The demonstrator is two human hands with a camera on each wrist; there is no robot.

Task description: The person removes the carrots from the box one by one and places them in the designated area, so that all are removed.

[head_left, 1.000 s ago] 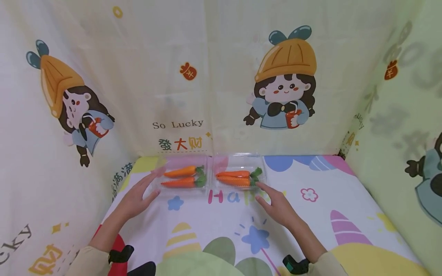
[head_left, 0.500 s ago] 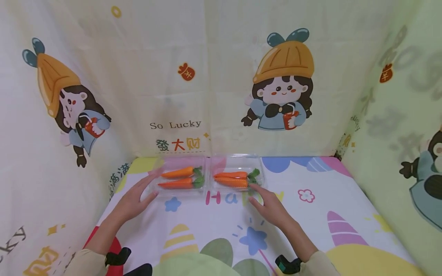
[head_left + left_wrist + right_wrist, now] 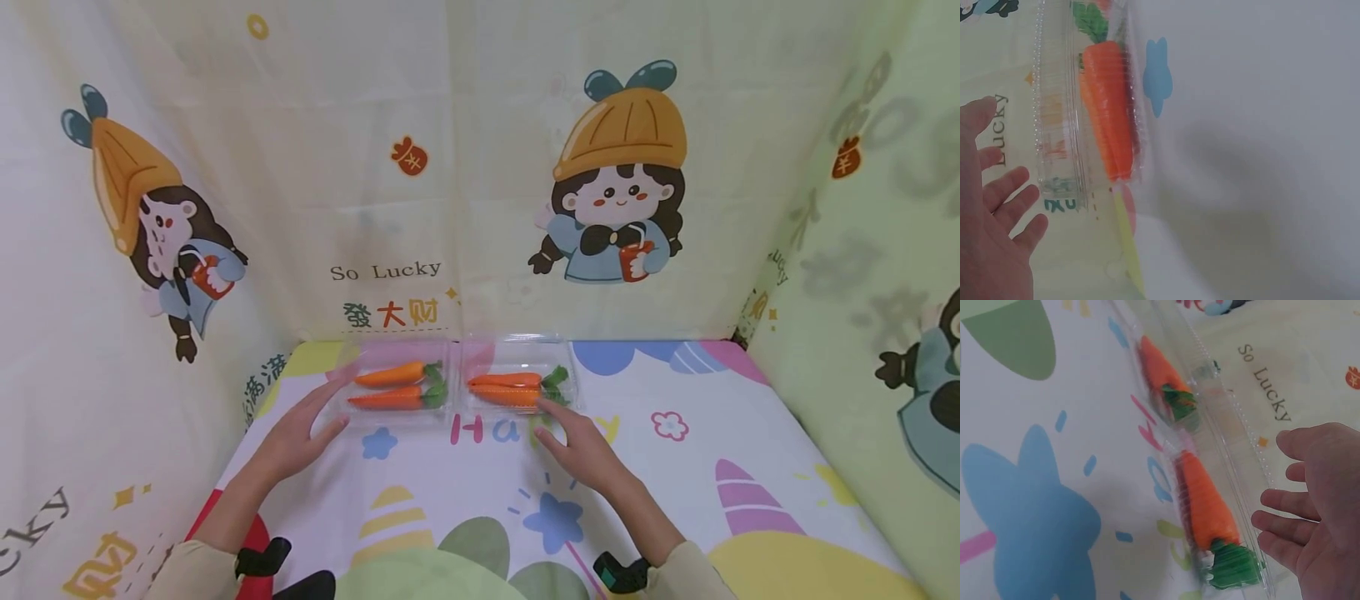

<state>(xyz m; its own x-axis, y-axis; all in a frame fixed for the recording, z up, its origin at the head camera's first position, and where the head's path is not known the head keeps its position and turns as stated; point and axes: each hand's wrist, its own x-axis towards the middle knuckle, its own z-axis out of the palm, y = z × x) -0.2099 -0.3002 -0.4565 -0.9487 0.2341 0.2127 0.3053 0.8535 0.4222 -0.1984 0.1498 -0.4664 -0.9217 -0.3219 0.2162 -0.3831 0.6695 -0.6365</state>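
Two clear plastic boxes lie side by side at the table's back edge. Inside the left box are two orange carrots with green tops. The right box also holds two carrots, lying close together. My left hand is at the left box's left side, fingers extended and thumb apart; whether it touches the plastic I cannot tell. At the front of the right box, my right hand has its index fingertip over or against the plastic near a carrot. Neither hand holds anything.
A printed cloth with stars, cones and lettering covers the table. Behind it hangs a pale curtain with cartoon figures, and similar curtains stand at both sides. Black straps circle the wrists.
My right hand has slid slightly left along the front of the right box. The left hand, boxes and carrots look unmoved; the view sways a little.
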